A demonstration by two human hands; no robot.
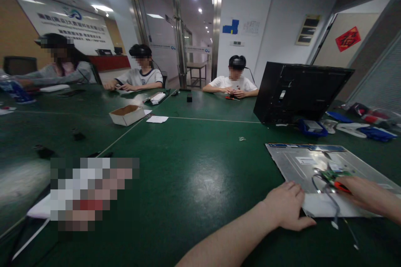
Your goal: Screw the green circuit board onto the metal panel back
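A flat display panel (290, 162) with a silver metal back lies at the right, a small green circuit board (336, 175) on it. Loose grey cables (333, 200) run from the board over the panel's near edge, ending in small white connectors. My left hand (290, 208) rests at the panel's near left corner, fingers laid out and thumb apart. Over the board, my right hand (365, 192) is closed on an orange-red-handled tool (341, 187). Its working end is hidden among the cables, so its kind is unclear.
Behind the panel stands a black monitor housing (300, 91), with a blue tray (312, 127) and gloves (354, 129) near it. A white box (127, 115) and papers (157, 119) lie mid-table. Several people sit across the green table (194, 154). Something pixelated (90, 196) lies at left.
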